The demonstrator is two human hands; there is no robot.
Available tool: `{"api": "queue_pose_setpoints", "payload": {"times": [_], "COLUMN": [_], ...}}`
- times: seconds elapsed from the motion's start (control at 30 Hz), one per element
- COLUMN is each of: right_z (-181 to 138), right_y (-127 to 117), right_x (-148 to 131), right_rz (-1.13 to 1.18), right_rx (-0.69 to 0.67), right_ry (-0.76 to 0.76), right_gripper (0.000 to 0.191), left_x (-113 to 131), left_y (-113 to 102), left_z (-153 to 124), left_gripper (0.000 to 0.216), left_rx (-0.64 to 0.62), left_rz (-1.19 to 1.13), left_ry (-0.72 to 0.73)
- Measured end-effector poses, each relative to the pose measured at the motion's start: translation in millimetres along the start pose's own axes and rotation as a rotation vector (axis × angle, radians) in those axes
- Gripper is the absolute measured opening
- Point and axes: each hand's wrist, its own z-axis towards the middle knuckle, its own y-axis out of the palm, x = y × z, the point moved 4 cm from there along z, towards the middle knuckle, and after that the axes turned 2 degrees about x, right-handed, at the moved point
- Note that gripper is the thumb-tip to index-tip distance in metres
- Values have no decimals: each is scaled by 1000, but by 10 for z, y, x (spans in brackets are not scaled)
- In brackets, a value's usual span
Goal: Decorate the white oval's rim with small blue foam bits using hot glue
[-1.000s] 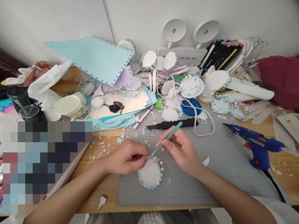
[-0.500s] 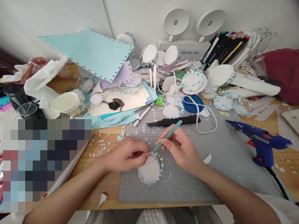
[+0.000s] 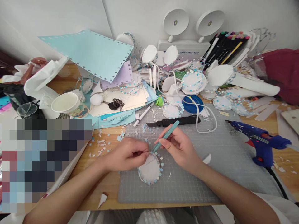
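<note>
A white foam disc (image 3: pixel 150 170) edged with small blue stars lies on the grey cutting mat (image 3: pixel 198 183). My left hand (image 3: pixel 127 154) is pinched shut at the disc's upper left rim, on something too small to make out. My right hand (image 3: pixel 179 148) grips teal tweezers (image 3: pixel 166 136), their tips pointing down-left to the spot where my left fingers pinch, at the disc's top edge. Both hands nearly touch above the disc.
A blue glue gun (image 3: pixel 259 140) lies on the mat's right. A black utility knife (image 3: pixel 174 121) and a white cable (image 3: pixel 205 119) lie behind my hands. Paper sheets, a paper cup (image 3: pixel 66 104), decorated discs and markers (image 3: pixel 224 49) crowd the back.
The view tilted slightly between the oldest frame and now. My right hand shifted the tweezers a little left and lower toward the pinch point; the left hand hardly moved.
</note>
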Motion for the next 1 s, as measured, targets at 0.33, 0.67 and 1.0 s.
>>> {"api": "queue_pose_setpoints", "payload": {"times": [0.33, 0.67, 1.0], "right_z": [16, 70, 62], "right_y": [12, -20, -6], "right_x": [8, -13, 1], "right_rz": [18, 73, 52], "right_rx": [-9, -10, 1], "right_ry": [38, 82, 79], "right_gripper": [13, 18, 18], "left_x": [-2, 10, 9], "left_y": [4, -2, 0], "left_z": [8, 3, 6], "left_gripper": [23, 24, 26], "left_rx": [-14, -23, -30], "left_rz": [-12, 9, 3], "left_ry": [18, 30, 21]}}
